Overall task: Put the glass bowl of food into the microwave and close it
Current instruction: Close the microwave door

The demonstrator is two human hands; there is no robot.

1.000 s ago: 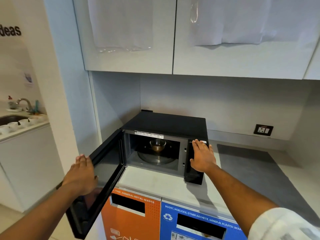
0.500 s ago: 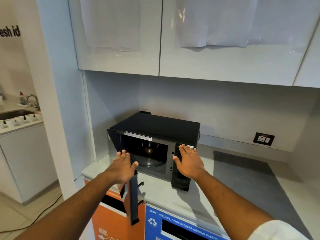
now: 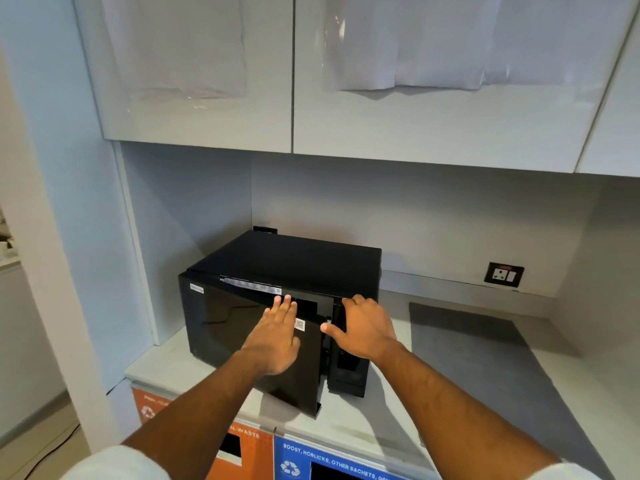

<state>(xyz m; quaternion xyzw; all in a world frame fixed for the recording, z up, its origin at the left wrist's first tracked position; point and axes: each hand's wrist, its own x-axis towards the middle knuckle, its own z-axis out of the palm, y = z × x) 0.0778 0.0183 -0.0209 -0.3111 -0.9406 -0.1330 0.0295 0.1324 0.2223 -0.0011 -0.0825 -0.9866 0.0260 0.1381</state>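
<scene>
A single head-worn camera looks forward and down. It faces the microwave (image 3: 277,306) on the counter (image 3: 485,358) at arm's reach.

The nearly closed microwave door (image 3: 242,337) hides the cavity and any bowl inside, the left hand (image 3: 277,337) covers part of the door's QR sticker (image 3: 300,324), the right hand (image 3: 363,327) masks the upper control panel (image 3: 346,368), and the bin labels (image 3: 332,462) are cropped by the bottom edge.

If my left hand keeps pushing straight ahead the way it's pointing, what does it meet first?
The left hand already lies flat on the microwave door; pushing on, the door probably meets the microwave front.
</scene>
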